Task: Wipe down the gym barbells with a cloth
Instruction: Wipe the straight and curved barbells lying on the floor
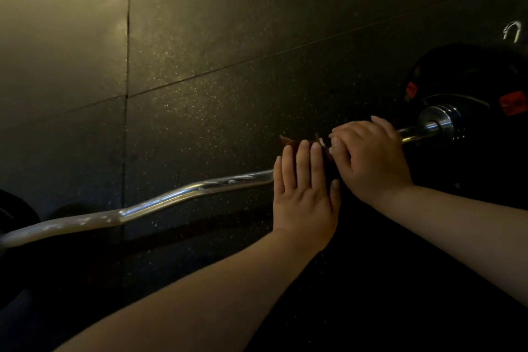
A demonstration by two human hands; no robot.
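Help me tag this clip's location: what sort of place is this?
Most likely a gym: a chrome curl bar loaded with black weight plates sits over speckled rubber floor tiles.

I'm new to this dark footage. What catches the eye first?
Two hands meet right of centre: the left hand lies flat on a brown cloth over the chrome curl bar, the right hand curls round the bar beside it. A black plate with red labels sits at far right.

Dim gym, speckled rubber floor tiles [228, 80], curl barbell [171, 197], weight plates [471, 80]
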